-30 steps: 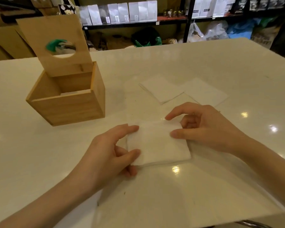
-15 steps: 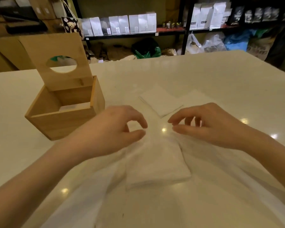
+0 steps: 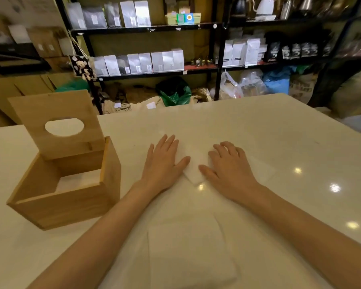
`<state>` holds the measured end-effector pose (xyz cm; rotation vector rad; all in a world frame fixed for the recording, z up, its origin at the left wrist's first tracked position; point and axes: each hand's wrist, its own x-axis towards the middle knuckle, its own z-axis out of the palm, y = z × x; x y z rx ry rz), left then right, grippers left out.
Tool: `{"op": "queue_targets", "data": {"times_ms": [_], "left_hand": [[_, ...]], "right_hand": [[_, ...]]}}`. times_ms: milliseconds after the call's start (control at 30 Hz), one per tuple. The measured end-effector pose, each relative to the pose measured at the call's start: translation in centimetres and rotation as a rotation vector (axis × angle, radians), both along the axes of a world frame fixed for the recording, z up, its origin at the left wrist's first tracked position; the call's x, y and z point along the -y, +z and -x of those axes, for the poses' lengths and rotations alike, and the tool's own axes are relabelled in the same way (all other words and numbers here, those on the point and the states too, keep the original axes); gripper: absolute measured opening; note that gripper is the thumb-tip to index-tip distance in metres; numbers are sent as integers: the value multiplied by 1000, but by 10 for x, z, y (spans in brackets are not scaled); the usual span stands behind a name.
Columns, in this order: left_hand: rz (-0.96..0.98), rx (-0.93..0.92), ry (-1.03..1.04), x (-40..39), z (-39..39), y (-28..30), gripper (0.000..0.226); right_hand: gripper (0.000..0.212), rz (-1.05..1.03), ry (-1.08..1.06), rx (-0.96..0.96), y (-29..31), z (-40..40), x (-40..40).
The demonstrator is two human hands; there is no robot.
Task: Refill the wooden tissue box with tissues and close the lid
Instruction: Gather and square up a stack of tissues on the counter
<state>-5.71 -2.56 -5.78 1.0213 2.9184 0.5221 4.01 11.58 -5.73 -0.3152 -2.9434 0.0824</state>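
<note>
Both hands have moved forward off the near stack of tissues (image 3: 191, 253) since half a second ago, and now lie flat farther out on the table (image 3: 290, 147).

Nearest the camera, that stack is a white, squarish, slightly blurred pile lying on the pale glossy table between the two forearms, touched by neither hand. Beyond it, the left hand (image 3: 162, 162) is spread palm down, fingers straight and a little fanned, its thumb resting on the edge of a smaller folded tissue (image 3: 193, 173). The right hand (image 3: 228, 166) is also palm down with fingers lightly curved, its thumb at the other side of that same tissue. Each grip is loose and flat: both press on the tissues without pinching or lifting any. A further white tissue sheet (image 3: 261, 170) shows just past the right hand's outer edge, flat on the table.

To the left, well apart from the hands, the wooden tissue box (image 3: 71, 197) stands on the table. It is a light-brown cube with plain sides, its top open, and a white layer of tissues visible low inside. Its lid (image 3: 56, 124) stands tilted upright at the back edge, with an oval opening cut through it.

Behind the table, dark shelves (image 3: 146, 71) hold rows of pale pouches.
</note>
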Motion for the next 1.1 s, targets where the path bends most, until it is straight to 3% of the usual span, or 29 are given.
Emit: {"op": "queue_targets", "data": {"times_ms": [100,267,467,567,667,867,967,1100], "left_hand": [[36,65,-14,0,4,-4,62],[-157,111,-52,0,6,-6,55],[-514,226,-21,6,0,2,22],[-676,380,22,10,-3,13,11],[-819,532,44,13,-16,29,18],[-828,523,-29,36,-59,60,77],[-820,462,-87,57,-85,72,62],[-628,536,-65,86,-118,74,43]], "right_hand": [[79,27,45,-62,-3,0,-3],[36,166,118,-189,-6,0,-6],[26,420,148,-358,1,-6,-3],[14,814,79,-370,7,-9,-1],[23,1197,6,-436,23,-11,-3],[35,1227,75,-596,54,-28,-2],[34,1227,128,-566,62,-50,9],[26,1242,190,-442,55,-79,24]]}}
